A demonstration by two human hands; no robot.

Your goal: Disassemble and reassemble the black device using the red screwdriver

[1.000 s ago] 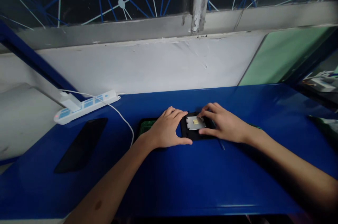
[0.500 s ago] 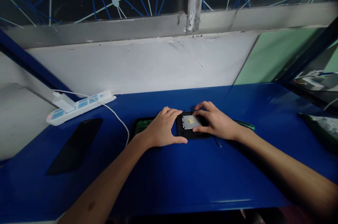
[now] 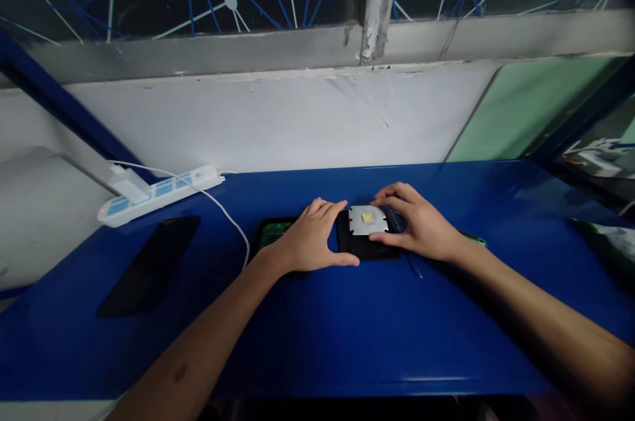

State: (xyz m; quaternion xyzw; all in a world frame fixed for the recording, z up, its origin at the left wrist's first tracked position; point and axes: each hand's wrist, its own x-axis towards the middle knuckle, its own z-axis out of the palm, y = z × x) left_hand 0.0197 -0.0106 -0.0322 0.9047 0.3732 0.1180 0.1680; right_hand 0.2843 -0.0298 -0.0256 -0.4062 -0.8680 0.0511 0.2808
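Observation:
A silver metal plate with a small yellow square [image 3: 368,218] at its middle is gripped at its right side by my right hand [image 3: 421,226], thumb in front and fingers behind. It sits just above a shallow black case [image 3: 362,250], slightly tilted. My left hand [image 3: 312,239] has fingers and thumb spread around the case's left end; whether it touches the case I cannot tell. Under and behind that hand lies a black-rimmed tray with a green inside [image 3: 272,233], partly hidden. A thin metal shaft [image 3: 415,266] pokes out below my right hand.
On the blue table [image 3: 317,335], a dark flat slab [image 3: 149,267] lies at left. Behind it stands a white power strip [image 3: 163,190] with a plug and a white cable [image 3: 225,212]. A green tool end [image 3: 476,237] shows behind my right forearm. A bag [image 3: 608,242] is at far right.
My right hand has lifted the metal plate a little out of the black case. My left hand stays spread at the case's left end. The whole view has shifted slightly.

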